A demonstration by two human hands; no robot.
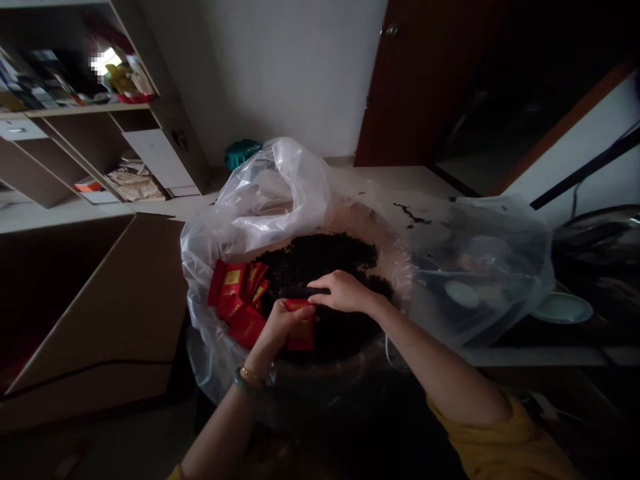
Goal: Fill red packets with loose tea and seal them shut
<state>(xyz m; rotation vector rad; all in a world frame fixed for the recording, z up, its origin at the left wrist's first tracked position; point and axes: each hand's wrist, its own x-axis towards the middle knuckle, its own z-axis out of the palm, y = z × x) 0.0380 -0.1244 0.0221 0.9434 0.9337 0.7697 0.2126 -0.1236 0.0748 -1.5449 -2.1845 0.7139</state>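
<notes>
My left hand (279,321) is closed around the edge of a small red packet (299,305) with gold lettering. Fingers wrapped, my right hand (346,292) grips a slim black bar-shaped tool (295,292), which lies across the top of that packet. Its exact kind is too dark to make out. Below the hands spreads a heap of dark loose leaves (325,253), like tea, in a wide round container lined with a clear plastic bag (295,167). Another red packet (301,339) shows under my left hand. Several more red packets (247,327) are piled to its left.
An open cardboard box (105,300) stands at the left, beneath a shelf unit (160,157). The clear plastic spreads right, near a pale dish (563,308). Dark crumbs (413,215) lie on the floor behind. A brown door (420,87) is at the back.
</notes>
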